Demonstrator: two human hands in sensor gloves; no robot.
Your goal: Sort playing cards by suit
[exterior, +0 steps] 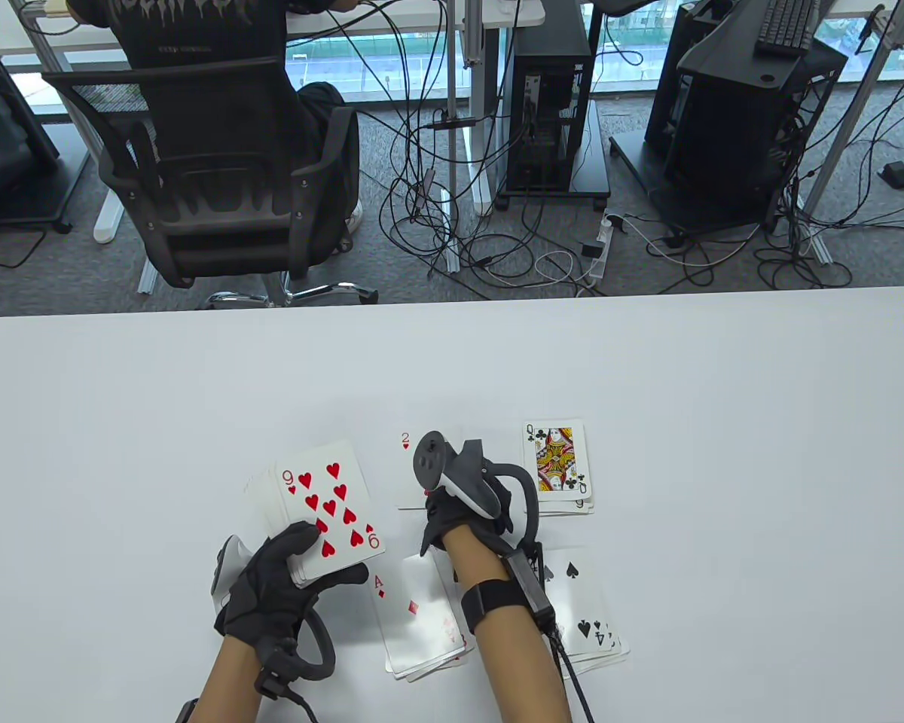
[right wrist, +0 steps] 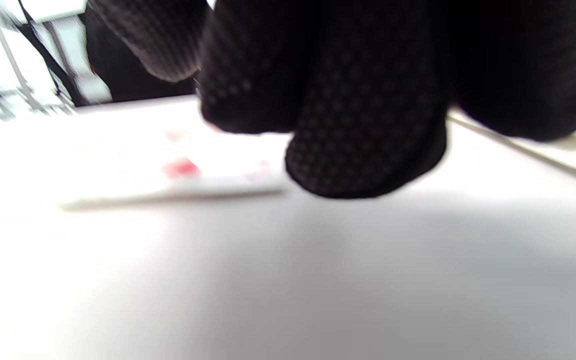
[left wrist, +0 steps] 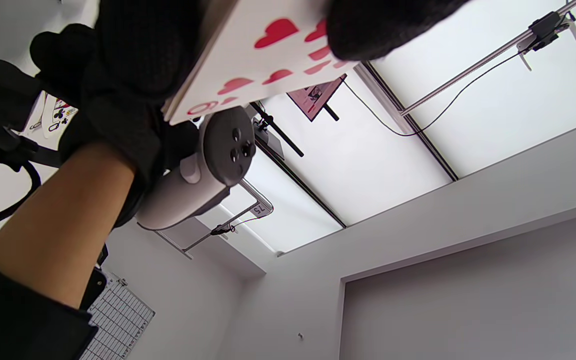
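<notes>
My left hand (exterior: pixel 294 572) grips a face-up deck (exterior: pixel 324 512) with the nine of hearts on top; in the left wrist view its thumb lies across that deck (left wrist: pixel 263 55). My right hand (exterior: pixel 456 520) hovers over the near right part of the hearts pile (exterior: pixel 410 467), which shows a two of hearts. In the right wrist view its fingers (right wrist: pixel 363 125) hang just above the table, with nothing pinched, and the blurred hearts card (right wrist: pixel 183 175) lies flat beyond them. A clubs pile (exterior: pixel 557 467) topped by a queen, a diamonds pile (exterior: pixel 418 610) topped by an ace, and a spades pile (exterior: pixel 587 610) lie around it.
The white table (exterior: pixel 196 392) stretches wide to the left, right and far side of the piles. Beyond its far edge a person sits in an office chair (exterior: pixel 218 188), among floor cables and computer towers (exterior: pixel 550 105).
</notes>
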